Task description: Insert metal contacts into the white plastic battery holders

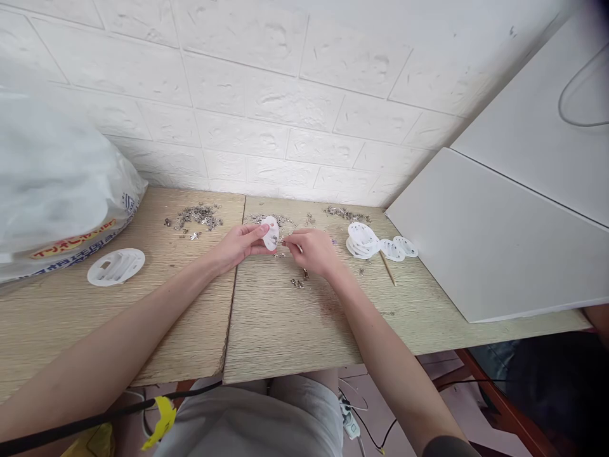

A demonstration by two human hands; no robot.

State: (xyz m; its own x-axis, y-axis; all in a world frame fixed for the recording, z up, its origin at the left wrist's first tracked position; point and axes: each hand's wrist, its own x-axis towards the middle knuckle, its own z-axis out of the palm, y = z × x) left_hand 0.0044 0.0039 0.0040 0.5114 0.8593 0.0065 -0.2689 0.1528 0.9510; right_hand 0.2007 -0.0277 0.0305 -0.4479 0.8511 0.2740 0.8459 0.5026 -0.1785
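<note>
White disc pinched between thumb and fingers of left hand; right hand just beside it, fingertips bunched, apparently on small metal piece. Close fingerwork calls for steady disc.

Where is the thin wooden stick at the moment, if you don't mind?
In the head view, the thin wooden stick lies right of the right hand, its far end touching the white plastic discs.

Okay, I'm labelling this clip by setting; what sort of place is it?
Probably a small workshop or home workbench: heaps of small metal parts, stacked white discs, a wooden tabletop.
</note>
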